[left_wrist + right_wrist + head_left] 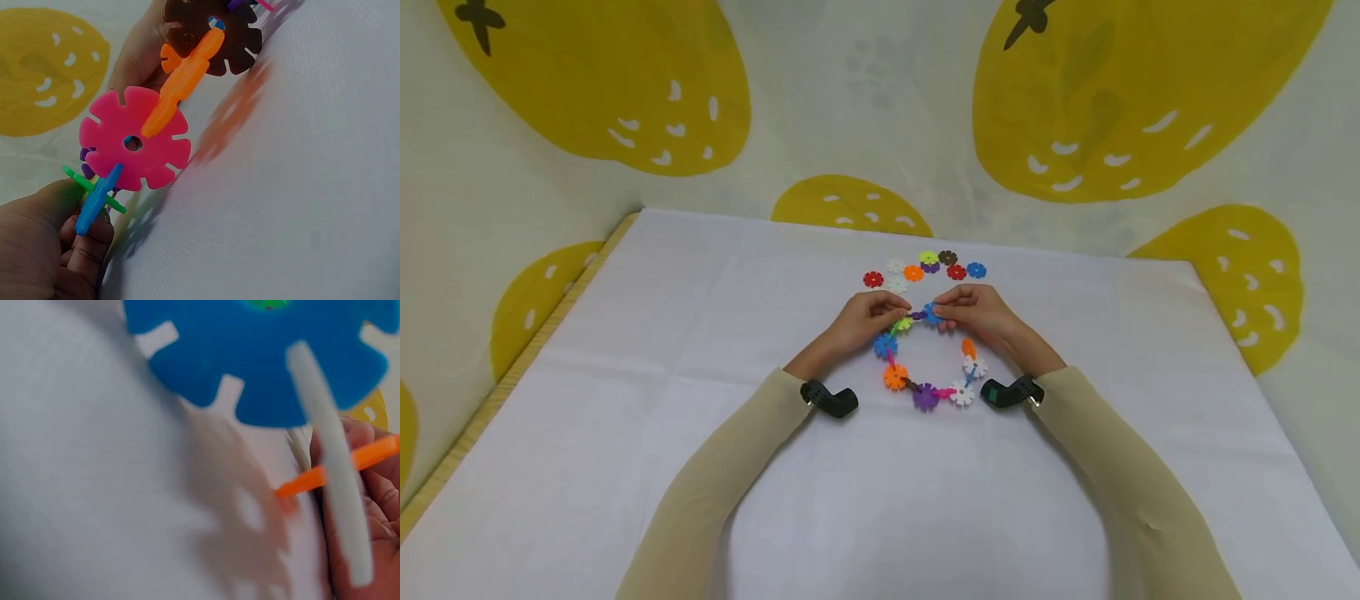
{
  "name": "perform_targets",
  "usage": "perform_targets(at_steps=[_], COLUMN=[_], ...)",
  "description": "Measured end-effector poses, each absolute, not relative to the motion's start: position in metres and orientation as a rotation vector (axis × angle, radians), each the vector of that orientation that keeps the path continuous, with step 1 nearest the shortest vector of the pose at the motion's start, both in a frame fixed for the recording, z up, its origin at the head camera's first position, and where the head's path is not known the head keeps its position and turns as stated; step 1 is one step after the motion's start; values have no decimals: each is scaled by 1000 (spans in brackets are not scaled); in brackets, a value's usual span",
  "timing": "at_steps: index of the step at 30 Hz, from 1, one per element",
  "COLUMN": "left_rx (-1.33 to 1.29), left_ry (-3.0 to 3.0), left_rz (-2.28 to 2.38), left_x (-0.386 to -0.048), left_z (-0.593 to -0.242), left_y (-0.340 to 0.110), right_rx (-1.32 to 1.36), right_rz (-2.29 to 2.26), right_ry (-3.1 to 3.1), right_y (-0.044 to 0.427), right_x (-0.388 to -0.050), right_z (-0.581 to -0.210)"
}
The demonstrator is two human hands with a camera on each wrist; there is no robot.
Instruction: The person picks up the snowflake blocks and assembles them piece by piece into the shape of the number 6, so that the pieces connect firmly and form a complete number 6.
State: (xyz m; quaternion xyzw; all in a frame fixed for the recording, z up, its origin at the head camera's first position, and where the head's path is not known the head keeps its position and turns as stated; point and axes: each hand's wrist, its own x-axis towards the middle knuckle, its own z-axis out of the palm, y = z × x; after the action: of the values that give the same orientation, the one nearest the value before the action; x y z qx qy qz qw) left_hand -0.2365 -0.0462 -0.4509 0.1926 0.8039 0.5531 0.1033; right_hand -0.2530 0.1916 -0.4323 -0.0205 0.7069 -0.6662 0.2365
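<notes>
A chain of notched plastic discs curves into a near ring on the white cloth. At its far side the left hand (pixel 859 322) pinches the chain beside a yellow-green disc (pixel 904 323). The right hand (pixel 981 315) pinches a blue disc (pixel 932 313) next to a purple one. An orange disc (pixel 968 348) ends the chain's right side, below the right hand. In the left wrist view, a pink disc (pixel 134 139) joins blue and orange ones near the left hand (pixel 44 244). The right wrist view shows a large blue disc (pixel 262 356), a white disc (pixel 337 487) and the right hand (pixel 369 506) behind.
Loose discs lie beyond the hands: red (pixel 873 279), white (pixel 896 266), orange (pixel 913 272), brown (pixel 948 257), blue (pixel 976 270) and others. White cloth (pixel 925 517) covers the table, with a wooden edge (pixel 512 379) at left. A patterned curtain (pixel 865 108) hangs behind.
</notes>
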Motion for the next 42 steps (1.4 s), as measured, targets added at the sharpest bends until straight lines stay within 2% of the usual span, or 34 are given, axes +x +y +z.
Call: perform_targets(at_steps=[23,42], left_rx=[559,584], left_ry=[2345,2303], left_rz=[1687,1686], left_x=[-236,-238], left_z=[-448,-456], left_y=[-52,-46], right_rx=[-20,-223], right_rz=[-1869,-1873], right_ry=[1878,1792], right_y=[182,190], right_x=[-260,-257], right_z=[-432,-437])
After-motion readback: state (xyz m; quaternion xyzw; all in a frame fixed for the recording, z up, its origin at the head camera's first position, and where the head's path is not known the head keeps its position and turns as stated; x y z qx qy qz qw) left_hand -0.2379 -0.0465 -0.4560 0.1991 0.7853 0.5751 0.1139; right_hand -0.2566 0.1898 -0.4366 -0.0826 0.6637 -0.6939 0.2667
